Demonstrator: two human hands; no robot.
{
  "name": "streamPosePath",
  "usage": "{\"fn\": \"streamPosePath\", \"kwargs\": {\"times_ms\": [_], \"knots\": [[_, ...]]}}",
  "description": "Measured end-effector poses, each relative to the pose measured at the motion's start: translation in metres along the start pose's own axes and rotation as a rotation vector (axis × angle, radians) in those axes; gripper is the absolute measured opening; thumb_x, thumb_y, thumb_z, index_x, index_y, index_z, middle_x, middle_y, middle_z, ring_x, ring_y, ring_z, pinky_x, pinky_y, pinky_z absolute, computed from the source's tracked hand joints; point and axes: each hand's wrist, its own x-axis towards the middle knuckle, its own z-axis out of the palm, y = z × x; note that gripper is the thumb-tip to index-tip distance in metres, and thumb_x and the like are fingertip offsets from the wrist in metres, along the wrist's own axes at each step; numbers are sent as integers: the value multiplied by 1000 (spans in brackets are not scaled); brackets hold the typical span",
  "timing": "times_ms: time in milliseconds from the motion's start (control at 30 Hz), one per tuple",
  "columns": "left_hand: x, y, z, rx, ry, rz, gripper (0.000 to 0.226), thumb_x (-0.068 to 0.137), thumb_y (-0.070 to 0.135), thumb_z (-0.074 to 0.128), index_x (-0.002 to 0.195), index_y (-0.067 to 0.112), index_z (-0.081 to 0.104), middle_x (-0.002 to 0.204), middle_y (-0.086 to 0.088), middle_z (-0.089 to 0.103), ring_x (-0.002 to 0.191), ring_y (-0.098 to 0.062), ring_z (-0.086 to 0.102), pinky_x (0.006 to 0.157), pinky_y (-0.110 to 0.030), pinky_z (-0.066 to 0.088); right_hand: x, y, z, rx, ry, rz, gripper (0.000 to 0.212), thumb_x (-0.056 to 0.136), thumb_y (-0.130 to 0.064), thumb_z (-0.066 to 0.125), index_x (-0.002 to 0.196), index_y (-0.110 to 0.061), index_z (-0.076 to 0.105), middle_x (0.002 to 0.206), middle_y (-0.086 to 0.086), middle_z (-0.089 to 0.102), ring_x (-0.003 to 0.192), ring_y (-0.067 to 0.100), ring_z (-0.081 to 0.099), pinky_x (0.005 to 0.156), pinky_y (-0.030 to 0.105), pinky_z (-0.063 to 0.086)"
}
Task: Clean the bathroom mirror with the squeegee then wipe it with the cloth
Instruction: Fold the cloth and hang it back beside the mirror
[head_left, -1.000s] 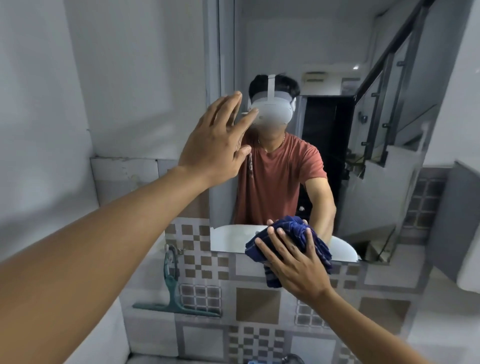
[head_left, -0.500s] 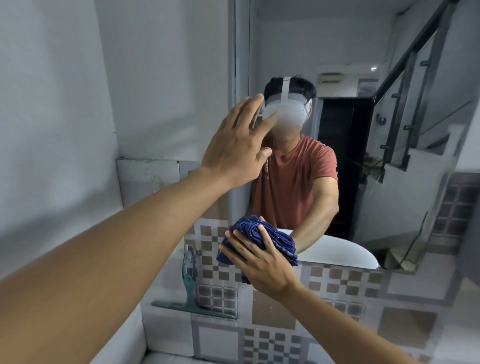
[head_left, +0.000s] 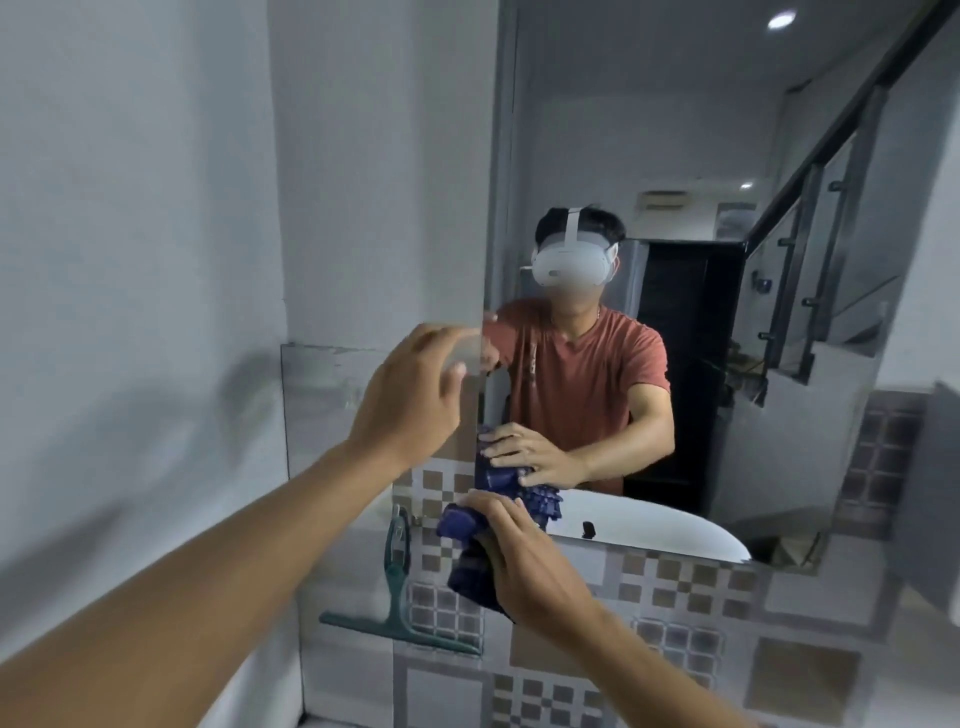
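The bathroom mirror (head_left: 613, 130) fills the upper right and reflects me and the room. My right hand (head_left: 524, 561) presses a bunched dark blue cloth (head_left: 462, 569) against the mirror's lower left corner. My left hand (head_left: 415, 395) is raised at the mirror's left edge, fingers curled and blurred, holding nothing. A green squeegee (head_left: 397, 597) hangs on the tiled wall below and left of the mirror, blade down, untouched.
A checkered tile wall (head_left: 701, 597) runs under the mirror. A plain white wall (head_left: 156, 260) stands close on the left. The mirror shows a white basin, a dark doorway and a stair railing behind me.
The cloth in my right hand slid left along the mirror's bottom edge to its left corner. My left hand dropped lower and moved off the glass to the mirror's left edge.
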Motion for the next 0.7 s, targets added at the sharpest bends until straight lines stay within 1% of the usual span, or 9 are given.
{"fn": "streamPosePath", "kwargs": {"times_ms": [67,133,200,233,300,400,500,600,700], "knots": [[-28,-15,-6,-169,-120,-267,38,97,1,51,126,22,62,119,3,68,108,-8,63,99,-33,53,2,-15,-12,154,165,100,22,104,-20,46,122,-23,57,122,-5,55,105,2,54,92,25,44],[-52,-24,-12,-335,-367,-476,50,91,-6,54,124,31,60,124,6,64,115,-10,60,102,-36,51,4,-32,-25,312,264,183,24,104,-7,48,116,-23,61,112,1,62,102,5,59,89,23,46],[-67,-20,-16,-470,-628,-562,51,90,1,64,130,32,58,132,8,57,125,-12,54,101,-31,47,9,-48,-40,536,259,255,25,104,-4,50,114,-22,63,104,7,71,95,15,66,86,24,51],[-72,-16,-19,-533,-691,-574,45,90,9,70,130,29,61,130,8,60,122,-11,57,98,-27,48,12,-55,-47,666,248,285,24,103,-3,51,113,-20,65,104,13,72,94,21,67,87,29,51],[-75,-10,-26,-612,-655,-582,28,90,17,73,117,22,69,115,4,71,105,-9,68,92,-26,55,16,-67,-58,996,200,354,25,101,-3,52,111,-16,71,107,21,71,97,33,65,92,44,50],[-69,-12,-43,-537,-573,-561,8,92,21,70,98,17,68,95,-1,72,89,-14,69,85,-32,56,21,-79,-69,1302,137,465,34,103,0,43,114,-13,72,115,22,72,103,37,67,97,49,52],[-60,-12,-59,-503,-569,-542,7,94,21,66,91,16,61,85,0,68,77,-12,63,73,-26,49,27,-89,-80,1377,85,498,34,104,-4,39,125,-10,66,123,22,70,106,37,69,92,48,54],[-50,-10,-70,-439,-430,-525,10,94,19,65,90,16,57,84,-6,66,78,-19,64,72,-30,51,35,-95,-83,1315,89,541,38,106,-10,37,125,-23,67,119,13,75,102,30,74,87,46,54],[-39,-11,-81,-305,-296,-488,9,95,21,62,93,18,55,83,-2,65,76,-17,63,63,-21,45,44,-103,-83,1284,98,576,38,109,-21,35,132,-24,64,122,12,74,110,33,71,97,53,53]]}}
